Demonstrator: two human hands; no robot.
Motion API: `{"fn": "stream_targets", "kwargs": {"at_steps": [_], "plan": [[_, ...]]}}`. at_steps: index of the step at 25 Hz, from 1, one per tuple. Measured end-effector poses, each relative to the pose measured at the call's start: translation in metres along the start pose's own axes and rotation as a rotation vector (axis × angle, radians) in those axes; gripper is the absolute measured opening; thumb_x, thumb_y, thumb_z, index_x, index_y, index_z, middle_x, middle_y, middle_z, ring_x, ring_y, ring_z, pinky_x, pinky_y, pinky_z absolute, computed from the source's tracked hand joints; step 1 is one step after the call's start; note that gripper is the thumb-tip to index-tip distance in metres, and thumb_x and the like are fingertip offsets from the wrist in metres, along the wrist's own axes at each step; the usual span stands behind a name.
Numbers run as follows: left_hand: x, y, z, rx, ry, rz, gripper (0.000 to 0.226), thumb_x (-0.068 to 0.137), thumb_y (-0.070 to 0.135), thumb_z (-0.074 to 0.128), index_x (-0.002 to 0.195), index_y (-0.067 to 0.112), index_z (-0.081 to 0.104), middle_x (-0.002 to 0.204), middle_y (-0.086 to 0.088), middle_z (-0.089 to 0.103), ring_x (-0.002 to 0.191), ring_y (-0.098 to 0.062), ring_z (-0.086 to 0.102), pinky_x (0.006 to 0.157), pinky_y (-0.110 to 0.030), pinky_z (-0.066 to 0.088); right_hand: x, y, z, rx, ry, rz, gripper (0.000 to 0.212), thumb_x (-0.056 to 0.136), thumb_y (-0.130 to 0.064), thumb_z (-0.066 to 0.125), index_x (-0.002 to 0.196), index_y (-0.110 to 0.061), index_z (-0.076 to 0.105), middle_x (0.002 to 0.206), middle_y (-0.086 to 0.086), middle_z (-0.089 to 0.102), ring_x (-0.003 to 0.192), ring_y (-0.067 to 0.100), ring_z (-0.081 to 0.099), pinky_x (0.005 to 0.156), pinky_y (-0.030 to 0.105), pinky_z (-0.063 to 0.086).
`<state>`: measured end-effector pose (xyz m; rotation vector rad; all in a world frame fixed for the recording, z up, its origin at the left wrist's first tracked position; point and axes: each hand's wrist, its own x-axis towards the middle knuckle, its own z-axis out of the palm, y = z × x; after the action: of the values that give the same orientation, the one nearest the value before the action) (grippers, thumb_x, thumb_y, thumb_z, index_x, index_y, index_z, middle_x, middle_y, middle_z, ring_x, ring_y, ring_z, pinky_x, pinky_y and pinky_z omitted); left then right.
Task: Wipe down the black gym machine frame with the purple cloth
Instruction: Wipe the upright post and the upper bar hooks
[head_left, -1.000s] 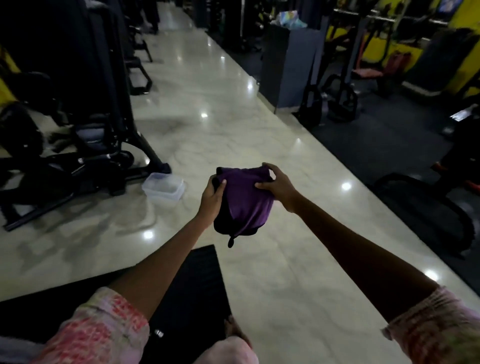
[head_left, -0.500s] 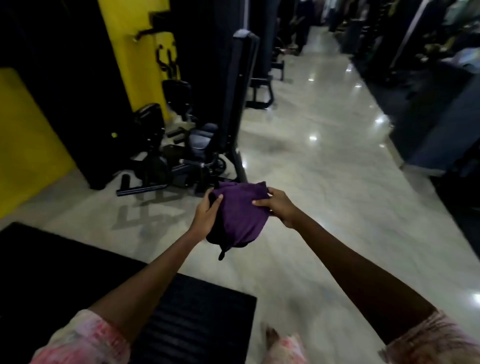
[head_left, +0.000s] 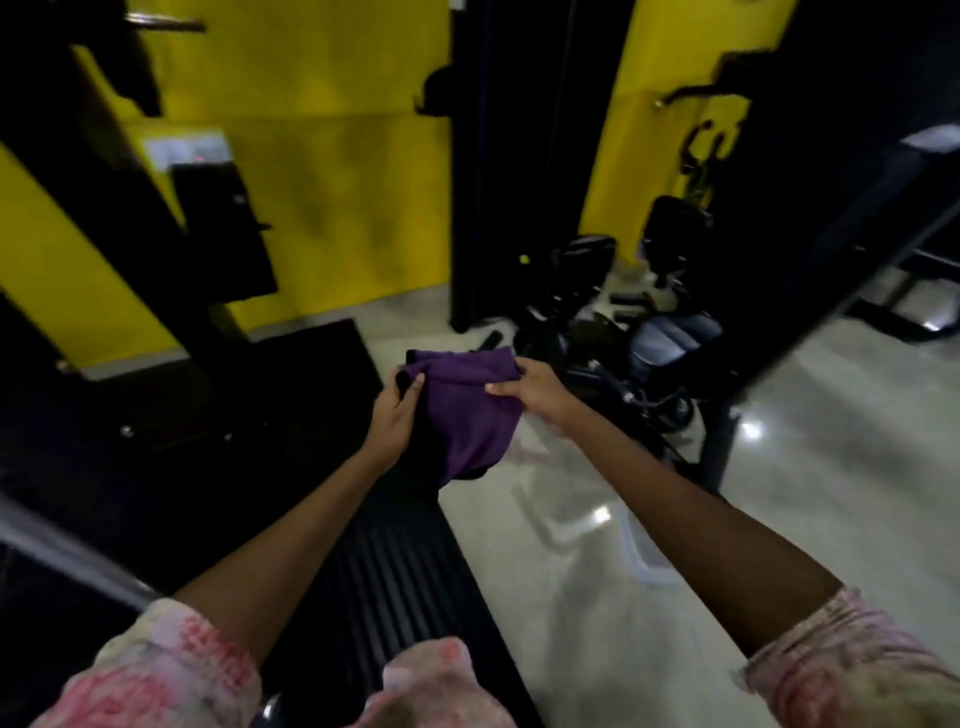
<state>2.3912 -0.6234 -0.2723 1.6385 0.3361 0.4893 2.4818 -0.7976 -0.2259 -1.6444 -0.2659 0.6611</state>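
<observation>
Cloth: soft purple fabric cloth (head_left: 470, 415), bunched, held in the air between both hands — clear of any frame.
Left hand (head_left: 394, 415): grips the cloth's left edge.
Right hand (head_left: 530, 391): pinches its top right corner.
Frame: black steel gym machine upright (head_left: 470, 171) beyond the cloth — probably fold a flat pad first.

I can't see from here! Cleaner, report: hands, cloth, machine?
Left hand and right hand both grip purple cloth. Cloth midair, not touching black frame. Nothing blocking.
</observation>
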Motion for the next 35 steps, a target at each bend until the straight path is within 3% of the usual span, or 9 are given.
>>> {"fn": "stream_targets", "kwargs": {"at_steps": [4, 10, 16, 21, 24, 26, 28, 31, 35], "plan": [[0.039, -0.015, -0.050, 0.032, 0.188, 0.006, 0.019, 0.100, 0.021, 0.047, 0.115, 0.011, 0.053, 0.109, -0.004, 0.061, 0.101, -0.016, 0.057, 0.093, -0.028, 0.045, 0.071, -0.027, 0.045, -0.063, -0.178, -0.026, 0.038, 0.081, 0.001, 0.069, 0.117, -0.007, 0.058, 0.101, 0.005, 0.065, 0.078, 0.010, 0.062, 0.059, 0.020, 0.053], [0.116, -0.011, -0.125, 0.025, 0.468, 0.000, 0.019, 0.100, 0.022, 0.047, 0.116, 0.014, 0.054, 0.109, -0.004, 0.062, 0.105, -0.022, 0.059, 0.095, -0.038, 0.047, 0.171, -0.082, 0.123, -0.132, -0.384, -0.086, 0.042, 0.083, -0.004, 0.070, 0.122, -0.007, 0.057, 0.103, 0.001, 0.065, 0.081, 0.007, 0.062, 0.059, 0.017, 0.050], [0.184, 0.025, -0.170, 0.082, 0.626, 0.074, 0.020, 0.100, 0.020, 0.046, 0.117, 0.012, 0.053, 0.110, -0.002, 0.061, 0.103, -0.015, 0.058, 0.095, -0.031, 0.045, 0.257, -0.142, 0.175, -0.072, -0.476, -0.157, 0.036, 0.082, -0.001, 0.069, 0.115, -0.012, 0.057, 0.104, 0.002, 0.063, 0.082, 0.008, 0.061, 0.061, 0.015, 0.050], [0.234, 0.040, -0.216, 0.119, 0.687, 0.159, 0.030, 0.100, 0.022, 0.044, 0.126, 0.009, 0.051, 0.111, 0.003, 0.061, 0.111, -0.019, 0.058, 0.093, -0.025, 0.045, 0.315, -0.179, 0.218, -0.041, -0.562, -0.236, 0.041, 0.081, 0.000, 0.070, 0.120, -0.004, 0.057, 0.109, 0.011, 0.067, 0.092, 0.020, 0.065, 0.085, 0.033, 0.054], [0.274, 0.058, -0.243, 0.133, 0.743, 0.276, 0.050, 0.100, 0.026, 0.045, 0.146, 0.014, 0.034, 0.138, 0.001, 0.049, 0.127, -0.012, 0.047, 0.096, -0.013, 0.041, 0.359, -0.225, 0.243, -0.006, -0.697, -0.383, 0.044, 0.082, 0.006, 0.066, 0.118, -0.016, 0.053, 0.104, 0.012, 0.068, 0.076, 0.008, 0.068, 0.067, 0.023, 0.055], [0.301, 0.078, -0.255, 0.073, 0.785, 0.336, 0.052, 0.100, 0.016, 0.042, 0.148, 0.023, 0.024, 0.146, 0.006, 0.035, 0.131, -0.007, 0.039, 0.093, -0.007, 0.040, 0.383, -0.259, 0.258, 0.003, -0.798, -0.457, 0.051, 0.082, 0.009, 0.064, 0.116, -0.026, 0.050, 0.095, 0.005, 0.068, 0.072, 0.005, 0.069, 0.062, 0.021, 0.054], [0.329, 0.104, -0.265, 0.066, 0.865, 0.422, 0.046, 0.099, 0.010, 0.038, 0.141, 0.027, 0.029, 0.145, 0.005, 0.036, 0.128, -0.004, 0.041, 0.090, -0.007, 0.042, 0.404, -0.295, 0.269, -0.006, -0.871, -0.542, 0.051, 0.083, 0.009, 0.064, 0.114, -0.029, 0.050, 0.089, 0.000, 0.069, 0.071, 0.004, 0.068, 0.061, 0.020, 0.054], [0.372, 0.150, -0.283, 0.135, 0.954, 0.501, 0.035, 0.100, 0.005, 0.037, 0.131, 0.021, 0.041, 0.134, 0.004, 0.045, 0.112, 0.014, 0.049, 0.087, -0.005, 0.040, 0.438, -0.355, 0.287, -0.004, -0.971, -0.630, 0.049, 0.082, 0.009, 0.064, 0.116, -0.023, 0.048, 0.082, -0.004, 0.068, 0.066, 0.000, 0.066, 0.059, 0.017, 0.052], [0.406, 0.207, -0.308, 0.353, 1.020, 0.590, 0.033, 0.098, 0.004, 0.044, 0.124, 0.024, 0.048, 0.127, 0.010, 0.052, 0.110, 0.017, 0.050, 0.094, -0.006, 0.037, 0.475, -0.424, 0.318, 0.057, -1.069, -0.709, 0.040, 0.082, 0.006, 0.066, 0.107, -0.020, 0.050, 0.082, 0.000, 0.072, 0.072, 0.008, 0.068, 0.064, 0.023, 0.055]]}}
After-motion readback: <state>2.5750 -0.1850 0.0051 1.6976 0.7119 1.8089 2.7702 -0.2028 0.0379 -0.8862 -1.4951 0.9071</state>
